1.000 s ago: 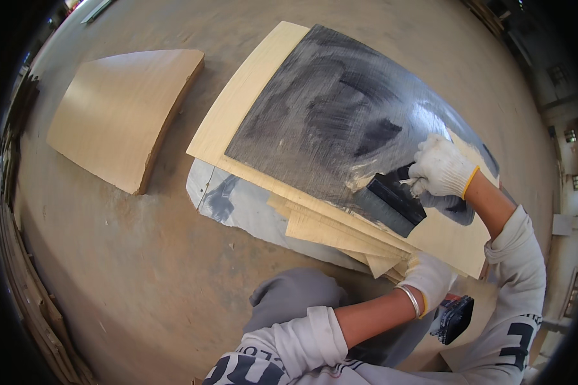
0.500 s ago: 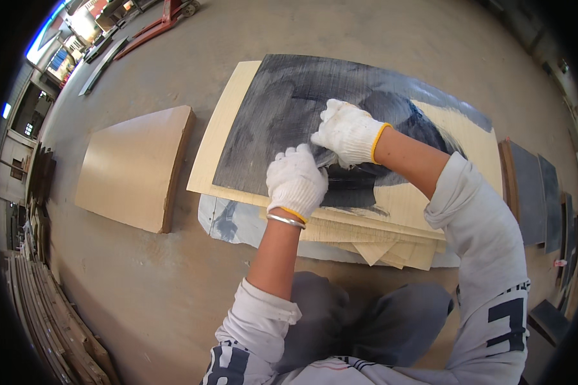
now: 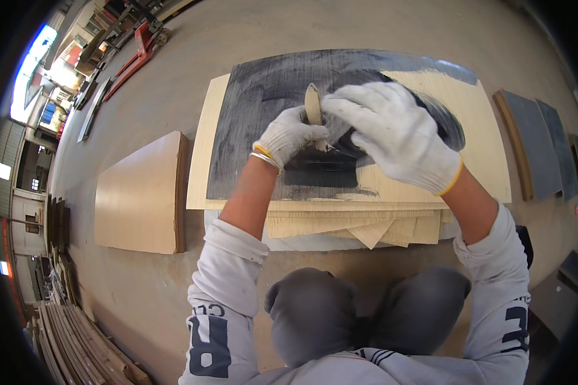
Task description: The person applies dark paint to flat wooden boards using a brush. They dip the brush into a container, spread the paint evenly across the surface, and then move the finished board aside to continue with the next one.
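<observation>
The left hand (image 3: 292,136) hides the pale handle's (image 3: 313,106) lower end, the right hand (image 3: 392,125) part of the dark sheet (image 3: 250,115). Wooden strips (image 3: 83,346) at eight o'clock are cut off; a blue thing (image 3: 49,113) at ten is too small to tell.

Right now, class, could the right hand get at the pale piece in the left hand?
Probably yes: the right hand is close beside the pale piece, whose rounded end juts clear of the left hand; nothing visible blocks it.
</observation>
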The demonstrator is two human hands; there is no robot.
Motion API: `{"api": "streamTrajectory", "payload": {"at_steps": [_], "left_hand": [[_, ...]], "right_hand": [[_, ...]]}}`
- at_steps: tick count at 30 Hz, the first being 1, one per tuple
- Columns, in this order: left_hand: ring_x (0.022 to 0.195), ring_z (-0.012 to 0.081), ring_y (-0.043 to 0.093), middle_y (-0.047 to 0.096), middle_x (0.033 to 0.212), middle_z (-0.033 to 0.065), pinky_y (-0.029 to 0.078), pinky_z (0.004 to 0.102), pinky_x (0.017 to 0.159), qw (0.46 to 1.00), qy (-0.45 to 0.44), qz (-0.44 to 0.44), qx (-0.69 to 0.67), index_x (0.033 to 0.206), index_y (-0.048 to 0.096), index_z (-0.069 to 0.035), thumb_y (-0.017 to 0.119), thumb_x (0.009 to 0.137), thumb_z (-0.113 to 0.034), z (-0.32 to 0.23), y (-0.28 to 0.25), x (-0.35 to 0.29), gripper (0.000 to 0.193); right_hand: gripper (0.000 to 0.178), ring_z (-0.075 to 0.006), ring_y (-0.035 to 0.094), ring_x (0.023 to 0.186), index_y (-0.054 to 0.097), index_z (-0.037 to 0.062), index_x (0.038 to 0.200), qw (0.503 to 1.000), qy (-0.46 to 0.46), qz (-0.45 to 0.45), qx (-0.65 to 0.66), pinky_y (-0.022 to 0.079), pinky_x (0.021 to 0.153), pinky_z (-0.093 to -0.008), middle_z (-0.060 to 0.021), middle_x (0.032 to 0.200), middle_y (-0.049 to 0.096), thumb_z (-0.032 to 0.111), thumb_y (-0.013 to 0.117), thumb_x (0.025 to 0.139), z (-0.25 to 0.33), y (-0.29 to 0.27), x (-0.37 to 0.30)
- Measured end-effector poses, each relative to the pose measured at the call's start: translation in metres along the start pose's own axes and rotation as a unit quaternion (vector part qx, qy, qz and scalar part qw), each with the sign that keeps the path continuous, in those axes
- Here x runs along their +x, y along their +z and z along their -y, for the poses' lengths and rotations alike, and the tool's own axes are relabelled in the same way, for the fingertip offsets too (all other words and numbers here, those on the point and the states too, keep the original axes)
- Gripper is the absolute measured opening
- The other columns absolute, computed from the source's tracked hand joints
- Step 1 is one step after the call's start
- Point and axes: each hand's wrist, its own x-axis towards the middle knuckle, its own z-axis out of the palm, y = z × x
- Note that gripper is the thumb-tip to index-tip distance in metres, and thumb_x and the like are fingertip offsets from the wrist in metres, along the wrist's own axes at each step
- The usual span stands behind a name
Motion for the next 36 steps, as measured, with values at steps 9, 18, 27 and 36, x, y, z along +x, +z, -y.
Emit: {"api": "streamTrajectory", "payload": {"at_steps": [9,18,27,36], "left_hand": [[0.055,0.0131,0.067,0.08,0.088,0.0156,0.052,0.0245,0.046,0.983,-0.17,0.067,-0.005,0.105,0.068,0.003,0.074,0.102,-0.013,-0.025,-0.031,-0.022,0.017],[0.051,0.0101,0.062,0.079,0.086,0.0146,0.05,0.0227,0.044,0.992,-0.109,0.057,0.006,0.104,0.066,0.003,0.072,0.105,-0.013,-0.008,0.0,-0.023,0.017],[0.053,0.0071,0.059,0.08,0.09,0.0129,0.046,0.0201,0.045,0.995,-0.063,0.08,0.006,0.108,0.066,0.002,0.073,0.104,-0.012,-0.028,0.099,0.006,0.016],[0.049,0.0085,0.057,0.077,0.088,0.0127,0.046,0.0217,0.04,0.99,-0.12,-0.051,-0.047,0.112,0.06,-0.001,0.068,0.107,-0.013,-0.001,0.019,-0.037,0.016]], "right_hand": [[0.061,-0.029,0.068,0.13,0.06,-0.0029,0.151,0.857,0.486,-0.103,0.139,0.053,0.111,-0.0389,-0.0187,0.144,0.069,-0.013,0.065,0.091,0.083,-0.087,-0.243],[0.061,-0.0318,0.071,0.116,0.065,-0.0035,0.143,0.874,0.452,-0.123,0.126,0.054,0.104,-0.0393,-0.0205,0.133,0.071,-0.015,0.067,0.083,0.11,-0.113,-0.234],[0.056,-0.0302,0.073,0.105,0.069,-0.0038,0.135,0.843,0.459,-0.147,0.241,0.059,0.077,-0.0318,-0.0209,0.124,0.072,-0.015,0.065,0.08,0.13,-0.101,-0.219],[0.052,-0.0368,0.071,0.102,0.073,-0.0015,0.127,0.828,0.455,-0.142,0.296,0.059,0.083,-0.04,-0.021,0.118,0.073,-0.009,0.07,0.076,0.129,-0.118,-0.247]]}}
